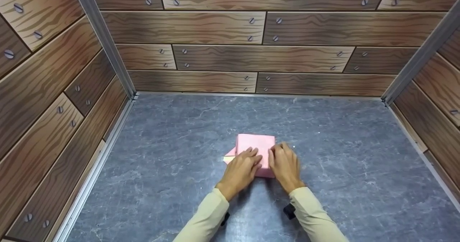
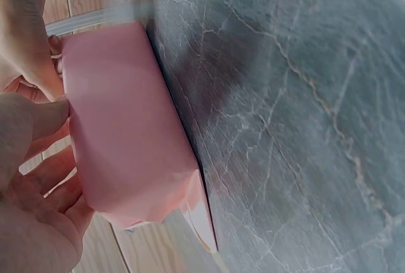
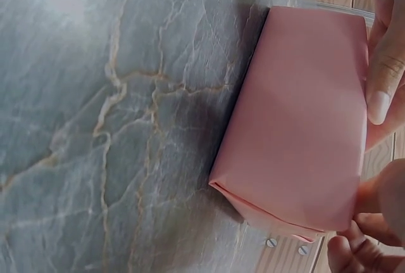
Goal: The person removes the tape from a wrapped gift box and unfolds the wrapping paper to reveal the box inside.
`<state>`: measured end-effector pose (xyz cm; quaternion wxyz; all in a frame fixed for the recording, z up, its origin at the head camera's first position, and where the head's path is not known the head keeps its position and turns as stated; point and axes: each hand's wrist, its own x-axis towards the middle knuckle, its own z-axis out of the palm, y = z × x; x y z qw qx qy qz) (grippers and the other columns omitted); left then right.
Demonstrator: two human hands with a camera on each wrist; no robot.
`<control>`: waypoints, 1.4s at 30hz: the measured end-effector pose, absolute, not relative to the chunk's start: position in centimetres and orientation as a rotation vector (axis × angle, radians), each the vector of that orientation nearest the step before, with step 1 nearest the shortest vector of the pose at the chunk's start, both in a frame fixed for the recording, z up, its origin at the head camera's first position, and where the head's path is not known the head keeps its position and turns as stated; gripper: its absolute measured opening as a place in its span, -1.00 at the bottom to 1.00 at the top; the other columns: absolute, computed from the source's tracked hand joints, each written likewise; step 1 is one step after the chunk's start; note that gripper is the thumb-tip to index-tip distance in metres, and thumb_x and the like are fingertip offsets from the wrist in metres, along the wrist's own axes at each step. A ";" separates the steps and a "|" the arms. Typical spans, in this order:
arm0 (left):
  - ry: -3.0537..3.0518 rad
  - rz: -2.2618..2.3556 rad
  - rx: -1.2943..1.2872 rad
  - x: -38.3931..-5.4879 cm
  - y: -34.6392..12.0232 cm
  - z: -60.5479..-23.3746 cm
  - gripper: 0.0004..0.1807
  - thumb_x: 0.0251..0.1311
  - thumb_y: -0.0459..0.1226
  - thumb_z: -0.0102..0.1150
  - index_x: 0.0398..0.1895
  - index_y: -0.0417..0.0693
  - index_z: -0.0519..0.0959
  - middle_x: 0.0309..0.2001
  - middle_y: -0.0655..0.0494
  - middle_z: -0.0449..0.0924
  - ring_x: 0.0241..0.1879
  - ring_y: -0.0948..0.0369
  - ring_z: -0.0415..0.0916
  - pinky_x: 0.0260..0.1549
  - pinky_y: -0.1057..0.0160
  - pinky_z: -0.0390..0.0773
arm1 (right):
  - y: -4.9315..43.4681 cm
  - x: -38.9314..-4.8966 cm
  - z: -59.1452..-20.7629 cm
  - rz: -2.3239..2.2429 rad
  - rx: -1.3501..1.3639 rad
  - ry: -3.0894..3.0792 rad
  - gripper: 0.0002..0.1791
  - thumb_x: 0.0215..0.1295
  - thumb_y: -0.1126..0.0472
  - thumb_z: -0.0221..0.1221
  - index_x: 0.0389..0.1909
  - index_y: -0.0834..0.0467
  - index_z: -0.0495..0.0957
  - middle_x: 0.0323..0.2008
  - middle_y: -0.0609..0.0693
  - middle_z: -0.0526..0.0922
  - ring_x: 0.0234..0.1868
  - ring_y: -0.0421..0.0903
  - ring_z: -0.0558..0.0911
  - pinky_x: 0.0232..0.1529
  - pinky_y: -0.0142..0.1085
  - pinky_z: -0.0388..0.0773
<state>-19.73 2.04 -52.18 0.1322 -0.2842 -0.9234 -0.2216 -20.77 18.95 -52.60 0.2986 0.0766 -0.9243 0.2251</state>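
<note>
A box wrapped in pink paper (image 1: 256,143) lies on the grey marbled surface. At its left end a triangular paper flap (image 1: 229,159) sticks out and shows a pale inner side. My left hand (image 1: 241,168) rests on top of the box with its fingers spread, its thumb at the near top edge in the left wrist view. My right hand (image 1: 286,164) grips the right end with bent fingers, its thumb at the top edge. In the right wrist view, the paper at that end shows folded creases (image 3: 266,213). The far side of the box is hidden.
Wood-patterned panels (image 1: 258,56) form walls at the back, left and right. Metal rails (image 1: 104,37) run up the corners and along the bottom edges. The grey marbled surface (image 1: 172,145) spreads around the box.
</note>
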 end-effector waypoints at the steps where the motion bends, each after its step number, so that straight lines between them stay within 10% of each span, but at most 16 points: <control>1: -2.684 -0.646 -0.823 -19.7 2.1 -52.2 -0.70 0.40 -0.20 0.21 0.11 -0.06 0.70 0.25 -0.01 0.59 0.32 0.05 0.46 0.29 0.10 0.45 | 19.0 -20.8 -52.6 0.600 0.203 -2.454 -0.87 0.25 0.30 0.32 -0.43 0.28 0.64 -0.39 0.17 0.59 -0.41 0.24 0.64 -0.39 0.12 0.59; 42: -2.693 -0.637 -0.854 -19.7 2.0 -51.9 -0.70 0.43 -0.19 0.17 0.11 -0.07 0.69 0.28 -0.07 0.54 0.33 0.00 0.44 0.33 0.04 0.40 | 22.6 -20.3 -51.8 0.689 -0.019 -2.537 -0.87 0.32 0.29 0.21 -0.36 0.31 0.58 -0.34 0.22 0.57 -0.34 0.34 0.62 -0.33 0.21 0.55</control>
